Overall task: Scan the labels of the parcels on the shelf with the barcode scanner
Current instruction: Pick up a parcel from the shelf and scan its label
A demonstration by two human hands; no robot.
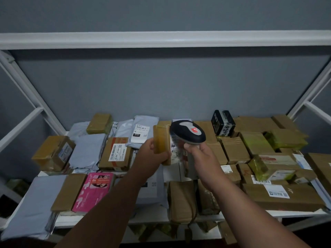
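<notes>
My left hand (pixel 152 152) grips a small brown taped parcel (pixel 161 142), lifted above the shelf and tilted, its white label (pixel 174 152) facing right. My right hand (pixel 200 154) holds the black and grey barcode scanner (pixel 188 131) by its handle, the head just above and right of the parcel, close to the label. The scanner's cable (pixel 194 208) hangs down over the front boxes. Many other parcels cover the white shelf (pixel 157 216).
A pink box (pixel 95 190) and grey mailer bags (pixel 34 203) lie front left. Brown cartons with labels (pixel 117 153) fill the middle and right. A black printed box (pixel 223 125) stands at the back. White frame rails (pixel 161 39) run above and at both sides.
</notes>
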